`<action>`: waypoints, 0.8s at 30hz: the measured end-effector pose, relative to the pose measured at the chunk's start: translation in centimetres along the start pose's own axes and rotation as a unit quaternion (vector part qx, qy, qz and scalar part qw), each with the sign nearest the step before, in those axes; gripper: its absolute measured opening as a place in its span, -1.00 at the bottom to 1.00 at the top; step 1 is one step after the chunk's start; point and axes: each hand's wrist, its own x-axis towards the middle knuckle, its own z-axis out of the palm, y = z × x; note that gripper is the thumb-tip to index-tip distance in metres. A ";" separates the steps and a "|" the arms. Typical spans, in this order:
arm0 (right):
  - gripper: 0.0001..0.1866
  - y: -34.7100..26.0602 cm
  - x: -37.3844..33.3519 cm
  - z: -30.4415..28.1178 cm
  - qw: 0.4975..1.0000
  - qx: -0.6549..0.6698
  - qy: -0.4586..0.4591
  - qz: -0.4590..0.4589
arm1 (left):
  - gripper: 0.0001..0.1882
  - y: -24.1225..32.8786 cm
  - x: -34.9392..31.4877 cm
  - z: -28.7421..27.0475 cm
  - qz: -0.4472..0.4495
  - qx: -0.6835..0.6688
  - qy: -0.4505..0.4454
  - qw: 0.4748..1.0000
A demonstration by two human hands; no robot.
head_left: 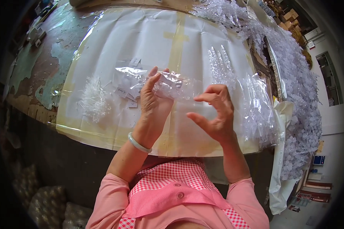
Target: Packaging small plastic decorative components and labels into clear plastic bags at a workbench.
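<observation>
A clear plastic bag [173, 82] with shiny see-through pieces in it lies across my left hand [153, 95]. My left fingers and thumb are closed on its left part. Near the bag's right end is my right hand [217, 112], its thumb and fingers spread apart with nothing visible between them. Left of my left hand, small white printed tags [128, 95] are scattered on the sheet, some under clear film. A bunch of thin white strings [95, 100] lies further left.
White sheeting [141, 34] taped with yellow strips covers the worn table [46, 76]. Clear beaded strands [221, 63] and clear plastic bags [258, 107] lie to the right. A large heap of translucent pieces [296, 107] rises beyond the right edge. Filled sacks [47, 204] stand below left.
</observation>
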 end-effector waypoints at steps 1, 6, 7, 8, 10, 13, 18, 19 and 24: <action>-0.70 0.2 -0.6 0.3 0.999 -0.037 0.011 -0.006 | -0.51 -0.3 0.0 0.1 -0.005 0.001 0.008 1.000; -0.80 1.4 -1.7 1.0 0.999 0.005 0.031 -0.025 | -0.60 0.6 1.8 -3.3 -0.011 0.030 -0.045 0.998; -0.83 1.0 -1.4 1.1 0.999 0.024 0.038 -0.021 | -0.61 1.3 1.9 -3.8 -0.020 0.023 -0.063 0.998; -0.81 1.4 -1.8 0.7 0.999 0.025 0.026 -0.008 | -0.61 1.1 1.9 -3.8 -0.013 0.056 -0.049 0.997; -0.78 0.7 -1.3 -0.7 0.998 0.015 0.065 0.021 | -0.55 0.3 0.9 -2.6 0.017 0.114 -0.020 0.993; -0.56 0.5 -0.1 -1.6 0.993 -0.072 0.088 -0.008 | -0.48 -2.4 -0.1 -2.8 -0.019 0.133 -0.077 0.988; -0.26 -0.4 -0.4 -1.1 0.985 -0.097 -0.130 0.060 | -0.54 -5.2 -2.3 -3.8 -0.056 0.156 -0.144 0.976; -0.24 -0.3 -1.0 -1.0 0.973 -0.071 -0.192 0.101 | -0.54 -5.3 -2.9 -3.2 -0.068 0.161 -0.124 0.977; -0.45 1.7 -3.5 -1.3 0.980 -0.051 -0.180 0.061 | -0.51 -4.8 -4.4 -0.9 -0.137 0.164 -0.160 0.964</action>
